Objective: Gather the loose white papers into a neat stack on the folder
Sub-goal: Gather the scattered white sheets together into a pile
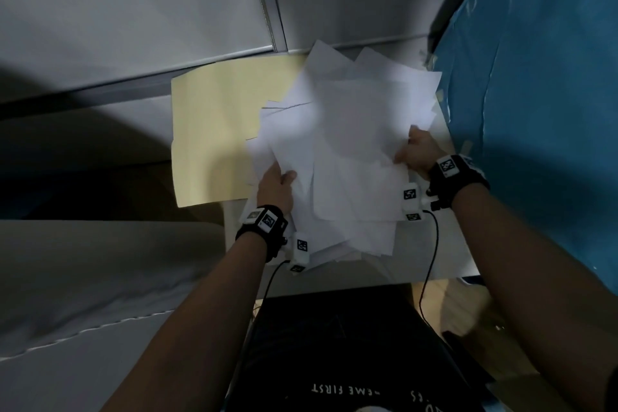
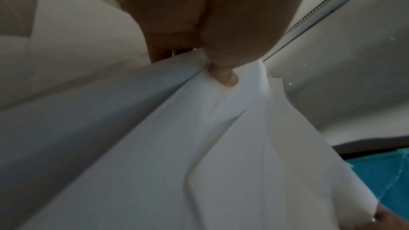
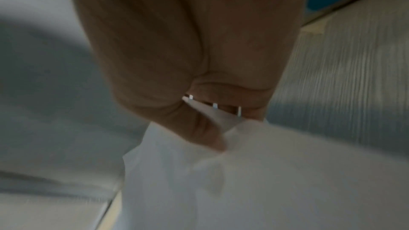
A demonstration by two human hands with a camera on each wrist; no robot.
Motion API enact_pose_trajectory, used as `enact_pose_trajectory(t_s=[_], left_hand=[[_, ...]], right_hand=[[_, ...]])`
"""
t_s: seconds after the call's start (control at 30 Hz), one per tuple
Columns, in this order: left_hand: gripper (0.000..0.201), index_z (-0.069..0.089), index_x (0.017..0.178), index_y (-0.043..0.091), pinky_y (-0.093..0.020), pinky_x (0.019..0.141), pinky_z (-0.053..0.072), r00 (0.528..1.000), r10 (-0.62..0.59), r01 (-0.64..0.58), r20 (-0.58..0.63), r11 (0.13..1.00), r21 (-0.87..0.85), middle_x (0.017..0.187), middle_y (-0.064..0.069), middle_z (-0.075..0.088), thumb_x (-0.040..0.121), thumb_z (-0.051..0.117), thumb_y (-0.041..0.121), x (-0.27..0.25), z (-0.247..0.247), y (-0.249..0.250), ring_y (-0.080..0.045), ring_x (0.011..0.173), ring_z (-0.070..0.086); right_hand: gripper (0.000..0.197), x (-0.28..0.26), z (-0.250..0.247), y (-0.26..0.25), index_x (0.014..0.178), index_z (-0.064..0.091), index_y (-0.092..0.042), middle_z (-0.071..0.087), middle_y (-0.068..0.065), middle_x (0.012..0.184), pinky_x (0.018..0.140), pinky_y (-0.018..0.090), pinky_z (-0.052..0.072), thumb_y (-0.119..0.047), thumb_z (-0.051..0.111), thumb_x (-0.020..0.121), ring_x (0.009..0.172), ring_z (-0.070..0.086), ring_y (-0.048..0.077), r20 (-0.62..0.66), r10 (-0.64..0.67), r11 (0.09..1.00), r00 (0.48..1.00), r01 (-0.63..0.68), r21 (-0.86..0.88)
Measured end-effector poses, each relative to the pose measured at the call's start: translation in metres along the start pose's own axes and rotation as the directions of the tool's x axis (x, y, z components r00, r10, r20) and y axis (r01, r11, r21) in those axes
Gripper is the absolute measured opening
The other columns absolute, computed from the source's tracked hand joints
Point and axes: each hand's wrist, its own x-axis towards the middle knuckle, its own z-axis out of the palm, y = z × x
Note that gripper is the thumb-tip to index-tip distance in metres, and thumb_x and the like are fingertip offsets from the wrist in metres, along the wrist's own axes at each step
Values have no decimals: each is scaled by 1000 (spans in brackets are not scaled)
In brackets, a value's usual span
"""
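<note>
A pale yellow manila card folder point(image 1: 214, 130) lies open and flat on the white counter point(image 1: 444, 244), its left part bare. The left hand point(image 1: 276, 189) grips the near left edge of the fanned, uneven pile of loose white paper sheets point(image 1: 347, 144), thumb point(image 2: 223, 74) pressed on top. The pile overlaps the folder's right side and spreads over the counter. The right hand point(image 1: 416, 152) pinches the pile's right edge, thumb point(image 3: 199, 128) over the sheets. A blue plastic sheet point(image 1: 535, 94) hangs at the right
</note>
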Motion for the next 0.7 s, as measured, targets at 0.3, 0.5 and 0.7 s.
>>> enact_pose_trajectory(t_s=[0.3,0.5,0.7], left_hand=[[91,33,138,24,-37,99,57,977,-174,95,-123,874,-476,132,-7,64,73,94,41,-9,5,12,-23,115,68],[52,69,122,15,-53,96,60,996,-77,90,49,894,-439,121,-4,75,76,94,17,-6,10,11,-27,110,72],[37,70,120,-1,-57,96,60,985,-120,170,124,800,-575,116,-15,78,86,83,3,-6,1,7,-36,108,75]], right_hand=[[35,-2,23,-2,114,68,-6,72,11,113,88,41,59,-10,84,83,98,70,29,92,27,997,995,-21,-73],[44,-8,46,-8,122,69,-1,72,16,122,87,38,59,-19,85,85,99,71,27,79,-24,998,997,28,-54],[82,-19,24,-10,126,61,-18,72,4,121,88,38,63,-38,103,57,105,72,21,-66,-79,974,995,91,207]])
